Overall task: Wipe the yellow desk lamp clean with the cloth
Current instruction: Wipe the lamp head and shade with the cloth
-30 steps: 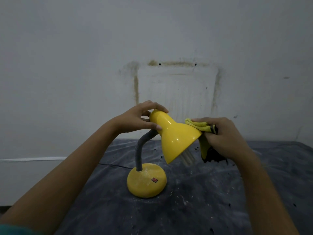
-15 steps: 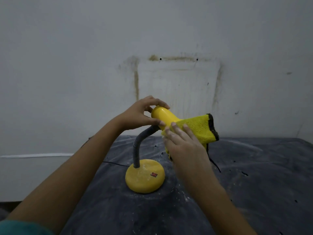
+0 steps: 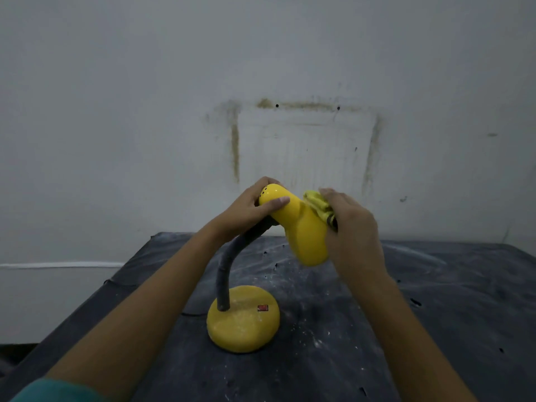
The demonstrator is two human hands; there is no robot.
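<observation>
The yellow desk lamp stands on a dark table, its round base [image 3: 243, 320] with a red switch near the front and a grey flexible neck [image 3: 224, 274] curving up. The yellow shade [image 3: 301, 227] points down to the right. My left hand [image 3: 246, 211] grips the narrow top end of the shade. My right hand [image 3: 352, 227] holds a bunched yellow cloth [image 3: 317, 206] with a dark edge against the shade's right side, and the hand hides most of the cloth.
The table is covered with a dark dusty sheet [image 3: 435, 300] speckled white. A stained pale wall [image 3: 304, 140] rises right behind it. A thin black cord [image 3: 191, 314] runs left from the lamp base.
My right hand moved with the cloth from the front of the shade to its right side, and the cloth is now bunched up. The shade tilted further downward.
</observation>
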